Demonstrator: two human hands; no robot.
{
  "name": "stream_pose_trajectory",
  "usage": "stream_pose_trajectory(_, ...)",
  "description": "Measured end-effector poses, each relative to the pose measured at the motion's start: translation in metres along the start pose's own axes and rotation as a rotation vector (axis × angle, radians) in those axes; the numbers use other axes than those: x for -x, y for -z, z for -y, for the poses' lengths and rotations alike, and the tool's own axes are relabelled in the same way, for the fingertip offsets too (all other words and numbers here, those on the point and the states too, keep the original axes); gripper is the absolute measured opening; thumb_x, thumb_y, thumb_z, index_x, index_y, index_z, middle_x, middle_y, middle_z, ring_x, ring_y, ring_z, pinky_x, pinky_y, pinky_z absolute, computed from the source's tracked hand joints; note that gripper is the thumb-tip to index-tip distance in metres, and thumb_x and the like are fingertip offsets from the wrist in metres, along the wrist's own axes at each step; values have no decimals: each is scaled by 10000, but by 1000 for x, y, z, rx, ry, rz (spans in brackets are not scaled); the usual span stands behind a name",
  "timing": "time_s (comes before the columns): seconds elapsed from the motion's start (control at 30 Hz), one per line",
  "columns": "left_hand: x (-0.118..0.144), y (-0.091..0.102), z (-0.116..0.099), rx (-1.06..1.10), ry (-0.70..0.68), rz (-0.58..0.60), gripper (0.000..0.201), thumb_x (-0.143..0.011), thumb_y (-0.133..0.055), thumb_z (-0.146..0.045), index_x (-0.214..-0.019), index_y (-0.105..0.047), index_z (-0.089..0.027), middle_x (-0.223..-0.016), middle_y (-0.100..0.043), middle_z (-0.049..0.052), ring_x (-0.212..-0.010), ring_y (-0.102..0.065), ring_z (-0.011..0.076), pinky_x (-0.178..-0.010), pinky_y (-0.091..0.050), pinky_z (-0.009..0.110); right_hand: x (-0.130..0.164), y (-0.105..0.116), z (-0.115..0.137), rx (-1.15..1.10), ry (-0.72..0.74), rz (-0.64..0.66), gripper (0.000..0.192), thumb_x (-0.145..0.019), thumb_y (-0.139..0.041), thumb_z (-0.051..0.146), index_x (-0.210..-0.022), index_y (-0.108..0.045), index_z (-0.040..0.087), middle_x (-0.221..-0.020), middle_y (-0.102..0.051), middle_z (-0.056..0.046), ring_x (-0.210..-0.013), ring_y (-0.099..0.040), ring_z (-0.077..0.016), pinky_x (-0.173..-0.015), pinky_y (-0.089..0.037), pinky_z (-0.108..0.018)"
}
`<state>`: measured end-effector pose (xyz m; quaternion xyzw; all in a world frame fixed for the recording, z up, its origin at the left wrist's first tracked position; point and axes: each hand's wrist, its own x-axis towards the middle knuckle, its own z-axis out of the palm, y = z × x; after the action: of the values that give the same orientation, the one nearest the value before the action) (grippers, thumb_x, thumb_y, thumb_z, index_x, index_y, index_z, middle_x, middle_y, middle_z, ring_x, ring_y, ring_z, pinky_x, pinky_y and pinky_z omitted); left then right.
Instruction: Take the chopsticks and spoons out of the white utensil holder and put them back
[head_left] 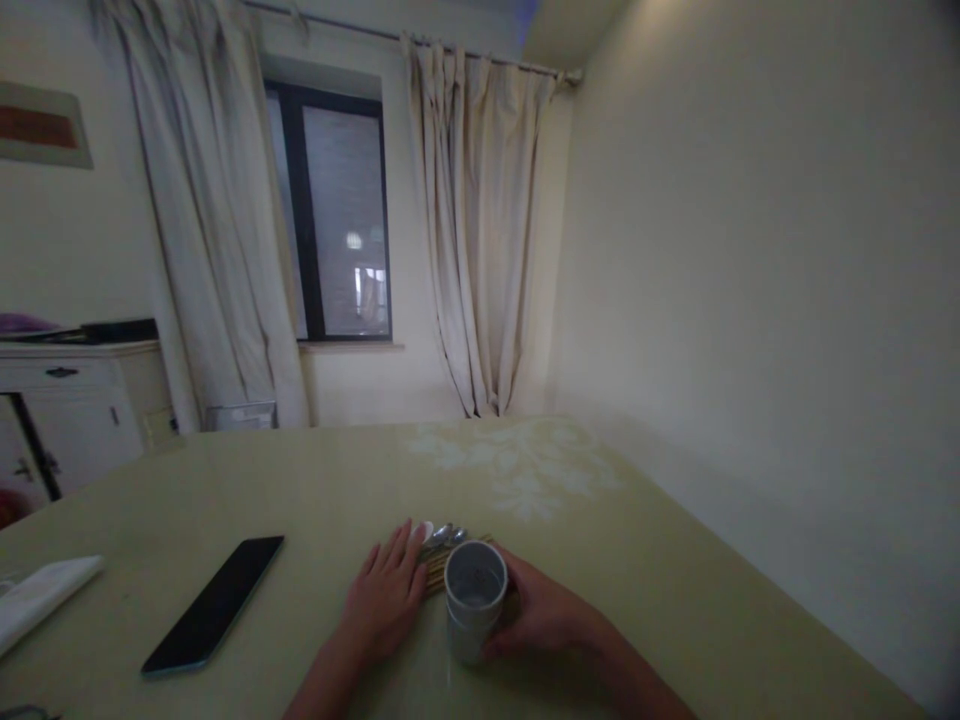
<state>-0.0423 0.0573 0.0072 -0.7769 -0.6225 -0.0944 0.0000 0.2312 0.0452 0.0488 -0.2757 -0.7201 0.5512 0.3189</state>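
A grey cylindrical cup (466, 625) stands upright on the table, its open top facing me. My right hand (536, 605) wraps around the cup from the right side. Behind the cup lie several spoons (444, 536) with shiny bowls and a bundle of thin brown chopsticks (436, 573), partly hidden by the cup. My left hand (386, 590) lies flat with fingers stretched out at the left end of the chopsticks and spoons. Its fingertips reach a white spoon bowl (427, 530).
A dark phone (217, 605) lies on the greenish table (322, 490), left of my left hand. Farther left is a white flat object (49, 595). A wall (750, 350) borders the table on the right. A white cabinet (82, 400) and curtains (217, 250) stand beyond.
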Motion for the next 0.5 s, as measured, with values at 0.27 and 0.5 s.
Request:
stream_pose_trajectory(0.27, -3, -8, 9, 3, -48, -83, 607, -1070, -352, -457, -1643, -385, -261, -1711, -375, 56, -1590, -359, 287, -1305, -279, 555, 7, 0, 18, 1, -12, 76, 1108, -481, -1045, 470, -1462, -581, 243, -1445, -640, -121, -1370, -565, -379, -1208, -372, -508)
stream_pose_trajectory(0.5, 0, 19, 0, 95, -100, -173, 434, -1023, -533, -441, -1407, -653, -277, -1517, -650, 81, -1383, -602, 286, -1198, -414, 465, 10, 2, 16, 27, 11, 121, 1117, -458, -1050, 481, -1447, -586, 242, -1442, -644, -124, -1358, -573, -383, -1197, -385, -508)
